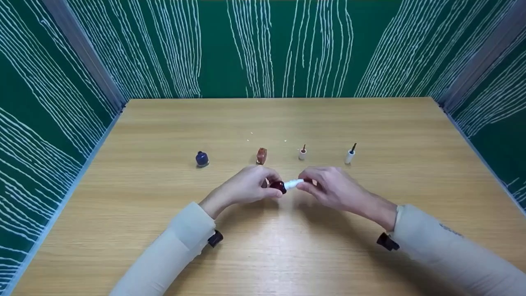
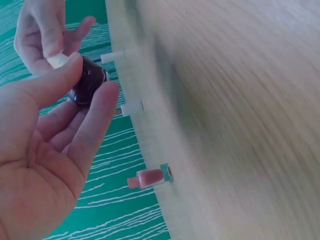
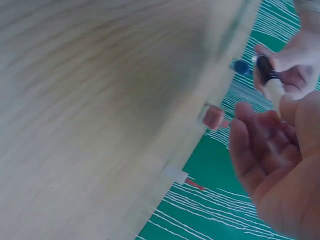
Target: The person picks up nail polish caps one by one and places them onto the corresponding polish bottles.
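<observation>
My left hand (image 1: 252, 185) pinches a dark red nail polish bottle (image 2: 88, 82) between thumb and fingers, above the table. The bottle lies tilted on its side, its white cap (image 1: 293, 183) pointing right. On that cap, the thumb and fingers of my right hand (image 1: 333, 187) have their grip. In the right wrist view the white cap (image 3: 274, 92) meets the dark bottle (image 3: 266, 69) end to end.
Behind the hands stand an uncapped blue polish bottle (image 1: 201, 159) and an uncapped reddish-brown one (image 1: 261, 156). Farther right, two white caps (image 1: 302, 154) (image 1: 349, 157) stand with brushes up. Small white specks dot the wooden table (image 1: 164, 123); green walls surround it.
</observation>
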The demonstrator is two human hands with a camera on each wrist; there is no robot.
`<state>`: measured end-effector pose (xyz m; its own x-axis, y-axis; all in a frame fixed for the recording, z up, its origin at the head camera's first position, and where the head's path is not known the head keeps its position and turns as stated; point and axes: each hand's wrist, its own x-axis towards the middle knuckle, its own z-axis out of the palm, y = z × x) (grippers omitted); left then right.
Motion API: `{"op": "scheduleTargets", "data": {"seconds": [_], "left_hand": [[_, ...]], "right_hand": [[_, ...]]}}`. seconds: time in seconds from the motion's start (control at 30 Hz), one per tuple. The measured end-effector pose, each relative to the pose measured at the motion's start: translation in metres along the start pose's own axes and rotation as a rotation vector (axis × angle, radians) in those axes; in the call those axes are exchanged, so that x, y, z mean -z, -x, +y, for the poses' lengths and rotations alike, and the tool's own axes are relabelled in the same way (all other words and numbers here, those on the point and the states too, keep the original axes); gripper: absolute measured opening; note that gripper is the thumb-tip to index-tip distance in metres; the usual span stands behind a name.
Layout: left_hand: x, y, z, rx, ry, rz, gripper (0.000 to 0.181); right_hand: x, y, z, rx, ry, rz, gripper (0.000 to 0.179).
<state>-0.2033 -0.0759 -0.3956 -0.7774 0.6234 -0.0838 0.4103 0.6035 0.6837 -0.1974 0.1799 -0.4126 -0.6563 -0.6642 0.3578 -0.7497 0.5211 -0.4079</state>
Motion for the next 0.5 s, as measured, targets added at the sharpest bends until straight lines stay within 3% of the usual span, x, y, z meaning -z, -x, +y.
{"op": "scheduleTargets", "data": {"seconds": [0.2, 0.33, 0.5], "left_hand": [[-0.0036, -0.002, 0.0009, -0.01, -0.042, 0.038, 0.02], [-0.0057, -0.0036, 0.0002, -0.021, -0.085, 0.044, 0.023], [-0.0069, -0.0042, -0.0006, -0.01, -0.116, 0.027, 0.026]], "right_hand": [[0.0049, -0.0055, -0.0037, -0.301, -0.247, -0.169, 0.033], [0.0041, -0.0077, -0.0034, -0.5, -0.478, -0.276, 0.039], [0.0011, -0.0082, -0.0029, -0.644, -0.638, -0.325, 0.041]]}}
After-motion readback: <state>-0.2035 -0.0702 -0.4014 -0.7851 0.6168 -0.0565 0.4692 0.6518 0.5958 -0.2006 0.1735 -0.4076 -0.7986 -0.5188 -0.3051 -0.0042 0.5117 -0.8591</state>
